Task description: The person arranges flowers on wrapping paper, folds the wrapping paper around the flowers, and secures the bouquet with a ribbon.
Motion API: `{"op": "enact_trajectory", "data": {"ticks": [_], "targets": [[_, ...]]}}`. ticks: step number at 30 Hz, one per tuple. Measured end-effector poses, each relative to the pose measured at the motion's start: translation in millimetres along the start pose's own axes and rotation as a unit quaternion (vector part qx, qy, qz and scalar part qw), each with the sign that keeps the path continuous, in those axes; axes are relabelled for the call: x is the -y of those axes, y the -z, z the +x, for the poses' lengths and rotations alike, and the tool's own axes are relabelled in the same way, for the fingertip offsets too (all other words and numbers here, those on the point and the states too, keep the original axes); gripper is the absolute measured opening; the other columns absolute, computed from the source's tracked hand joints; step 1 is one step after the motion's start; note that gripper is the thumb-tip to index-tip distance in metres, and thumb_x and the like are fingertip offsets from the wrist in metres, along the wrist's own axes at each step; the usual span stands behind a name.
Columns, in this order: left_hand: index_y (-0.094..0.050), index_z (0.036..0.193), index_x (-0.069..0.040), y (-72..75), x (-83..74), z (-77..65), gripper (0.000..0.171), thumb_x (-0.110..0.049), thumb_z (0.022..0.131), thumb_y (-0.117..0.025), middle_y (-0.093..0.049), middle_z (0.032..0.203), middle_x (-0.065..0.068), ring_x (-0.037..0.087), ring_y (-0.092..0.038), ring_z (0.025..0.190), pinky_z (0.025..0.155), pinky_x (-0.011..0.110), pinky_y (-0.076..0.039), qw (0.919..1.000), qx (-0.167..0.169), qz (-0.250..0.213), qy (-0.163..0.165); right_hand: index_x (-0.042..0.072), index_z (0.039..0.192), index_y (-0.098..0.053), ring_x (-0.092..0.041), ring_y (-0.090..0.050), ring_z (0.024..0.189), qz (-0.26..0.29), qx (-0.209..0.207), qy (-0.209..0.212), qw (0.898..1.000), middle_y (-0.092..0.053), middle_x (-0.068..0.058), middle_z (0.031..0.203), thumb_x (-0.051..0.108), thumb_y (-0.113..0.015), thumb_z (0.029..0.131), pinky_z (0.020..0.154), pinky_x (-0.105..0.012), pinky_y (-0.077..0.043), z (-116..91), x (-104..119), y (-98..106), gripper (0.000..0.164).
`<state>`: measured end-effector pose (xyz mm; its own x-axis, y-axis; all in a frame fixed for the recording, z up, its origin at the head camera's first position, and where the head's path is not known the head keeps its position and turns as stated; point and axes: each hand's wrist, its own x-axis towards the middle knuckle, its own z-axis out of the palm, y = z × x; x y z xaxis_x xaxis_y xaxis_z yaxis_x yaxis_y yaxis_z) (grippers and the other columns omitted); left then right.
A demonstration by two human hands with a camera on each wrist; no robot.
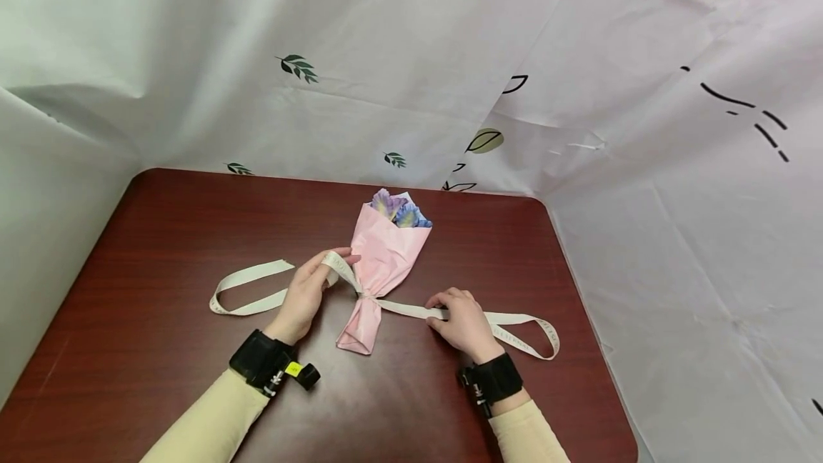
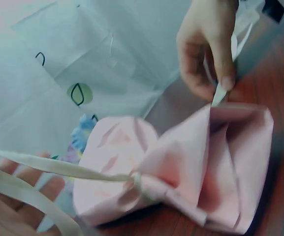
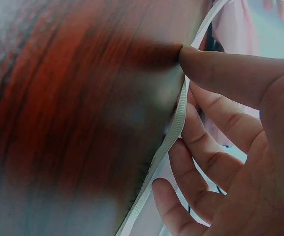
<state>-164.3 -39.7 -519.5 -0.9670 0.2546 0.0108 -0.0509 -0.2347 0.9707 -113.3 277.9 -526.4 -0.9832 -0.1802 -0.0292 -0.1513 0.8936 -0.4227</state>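
A small bouquet in pink wrapping paper (image 1: 386,245) lies on the table, with purple and blue flowers (image 1: 395,209) at its top. A whitish ribbon (image 1: 401,308) with printed lettering is tied round its narrow waist, the knot (image 2: 136,181) showing in the left wrist view. My left hand (image 1: 305,299) holds one ribbon end beside the bouquet, the strip looping at the thumb. To the right of the knot, my right hand (image 1: 461,320) pinches the other ribbon end between thumb and fingers, just above the tabletop. Both ribbon tails loop outward past the hands.
The dark red-brown wooden table (image 1: 193,234) has rounded corners. White sheeting (image 1: 386,56) with leaf prints hangs behind it and along the sides. A black strap with a small camera (image 1: 263,363) sits on the left wrist, another strap (image 1: 495,381) on the right.
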Motion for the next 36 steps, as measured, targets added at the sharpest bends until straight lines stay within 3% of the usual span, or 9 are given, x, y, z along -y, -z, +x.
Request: {"op": "enact_trajectory", "data": {"ticks": [4, 8, 15, 21, 24, 28, 32, 34, 36], "targets": [[-0.055, 0.14, 0.014, -9.5, 1.8, 3.8, 0.048, -0.026, 0.119, -0.037, -0.07, 0.116, 0.034, 0.027, -0.067, 0.117, 0.1, 0.03, -0.049, 0.9994, 0.028, -0.022, 0.003, 0.023, 0.098, -0.077, -0.03, -0.063, 0.104, 0.001, -0.001, 0.0, 1.0, -0.067, 0.002, 0.1, 0.019, -0.09, 0.085, 0.09, -0.048, -0.05, 0.6, 0.5, 0.0, 0.019], [-0.054, 0.136, 0.016, -15.8, 4.8, 7.8, 0.045, -0.022, 0.117, -0.037, -0.061, 0.094, 0.023, 0.026, -0.061, 0.096, 0.09, 0.033, -0.048, 0.9988, 0.05, 0.001, -0.005, 0.023, 0.097, -0.076, -0.03, -0.062, 0.104, 0.001, 0.0, -0.001, 1.0, -0.066, 0.002, 0.099, 0.018, -0.091, 0.085, 0.09, -0.048, -0.05, 0.9, 0.7, -0.5, 0.019], [-0.042, 0.153, 0.007, -16.1, 10.8, 8.4, 0.05, -0.002, 0.104, -0.04, -0.047, 0.099, 0.013, 0.024, -0.053, 0.097, 0.089, 0.034, -0.042, 0.9958, 0.087, -0.018, -0.021, 0.023, 0.099, -0.076, -0.03, -0.062, 0.105, 0.0, 0.004, -0.001, 1.0, -0.065, 0.004, 0.099, 0.019, -0.09, 0.086, 0.09, -0.047, -0.05, 1.1, 0.6, -2.3, 0.019], [-0.043, 0.149, 0.006, -20.7, 12.6, 10.8, 0.038, -0.002, 0.113, -0.048, -0.049, 0.094, 0.013, 0.02, -0.052, 0.087, 0.079, 0.028, -0.046, 0.9956, 0.05, 0.012, -0.078, 0.025, 0.098, -0.076, -0.028, -0.062, 0.104, -0.003, 0.004, -0.009, 1.0, -0.065, 0.005, 0.098, 0.02, -0.091, 0.086, 0.09, -0.046, -0.05, 1.2, 0.8, -1.6, 0.02], [-0.035, 0.142, 0.009, -20.3, 13.1, 11.3, 0.03, -0.003, 0.115, -0.04, -0.062, 0.097, 0.018, 0.028, -0.063, 0.095, 0.087, 0.026, -0.048, 0.9902, 0.049, 0.061, -0.116, 0.025, 0.098, -0.076, -0.029, -0.062, 0.104, -0.004, 0.006, -0.015, 1.0, -0.065, 0.005, 0.098, 0.021, -0.091, 0.087, 0.09, -0.047, -0.05, 2.0, 1.4, -0.1, 0.019], [-0.025, 0.123, 0.004, -18.4, 11.7, 9.6, 0.015, -0.005, 0.117, -0.036, -0.075, 0.123, 0.017, 0.031, -0.065, 0.106, 0.092, 0.021, -0.04, 0.979, 0.067, 0.132, -0.14, 0.025, 0.094, -0.076, -0.03, -0.062, 0.106, -0.02, 0.001, -0.021, 1.0, -0.065, 0.004, 0.099, 0.026, -0.091, 0.087, 0.09, -0.048, -0.051, 1.1, 0.6, 0.3, 0.017], [-0.025, 0.107, -0.001, -19.4, 11.6, 6.0, 0.015, -0.004, 0.116, -0.037, -0.072, 0.136, 0.016, 0.028, -0.058, 0.099, 0.089, 0.022, -0.037, 0.9786, 0.069, 0.136, -0.137, 0.025, 0.086, -0.073, -0.031, -0.062, 0.109, -0.033, -0.004, -0.006, 0.999, -0.065, 0.004, 0.099, 0.028, -0.09, 0.089, 0.089, -0.052, -0.051, -1.9, -0.4, -1.4, 0.018], [-0.031, 0.105, 0.0, -19.5, 12.4, 4.0, 0.014, -0.002, 0.114, -0.042, -0.072, 0.135, 0.016, 0.024, -0.061, 0.121, 0.099, 0.021, -0.038, 0.9815, 0.058, 0.124, -0.134, 0.026, 0.087, -0.07, -0.029, -0.062, 0.111, -0.03, -0.002, 0.007, 1.0, -0.064, 0.007, 0.098, 0.029, -0.087, 0.092, 0.089, -0.051, -0.05, -3.1, -0.8, -0.8, 0.018], [-0.042, 0.104, 0.0, -19.3, 12.5, 2.0, 0.012, 0.0, 0.111, -0.052, -0.073, 0.132, 0.016, 0.023, -0.062, 0.125, 0.103, 0.019, -0.04, 0.984, 0.037, 0.114, -0.132, 0.026, 0.091, -0.068, -0.023, -0.063, 0.102, -0.018, 0.001, 0.02, 1.0, -0.064, 0.008, 0.092, 0.03, -0.084, 0.095, 0.086, -0.046, -0.051, -3.9, -1.6, 3.1, 0.017]]}}
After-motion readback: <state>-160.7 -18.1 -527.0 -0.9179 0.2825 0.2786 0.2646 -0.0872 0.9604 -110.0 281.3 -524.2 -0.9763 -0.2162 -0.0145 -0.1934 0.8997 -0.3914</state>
